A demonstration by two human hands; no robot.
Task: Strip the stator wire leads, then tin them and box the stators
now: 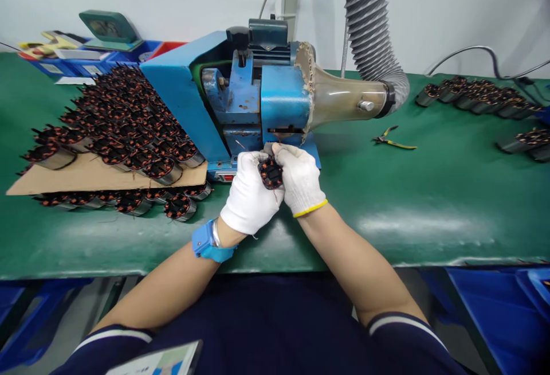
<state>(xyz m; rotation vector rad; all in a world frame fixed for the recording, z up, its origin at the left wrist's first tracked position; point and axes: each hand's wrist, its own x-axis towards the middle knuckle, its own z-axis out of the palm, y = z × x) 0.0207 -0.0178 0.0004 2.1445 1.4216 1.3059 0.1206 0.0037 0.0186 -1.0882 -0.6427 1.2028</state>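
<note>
In white gloves, both my hands hold one motor stator [271, 173] with copper windings and a black end, close in front of a blue machine [286, 91]. My left hand [249, 197] wraps its left side and underside. From the right, the fingers of my right hand [299, 177] close on its upper edge, near the slot in the machine's housing. Thin wire ends stick out of the stator. A blue wrist strap [210, 241] sits on my left wrist.
Stacked stators [124, 117] fill the left, some on a cardboard sheet [98, 175], others beneath it. Pliers [393, 139] lie right of the machine. More stators [481, 97] stand at the far right. A grey hose [369, 19] rises from the machine's clear duct [344, 95]. Blue bins [92, 65] stand behind.
</note>
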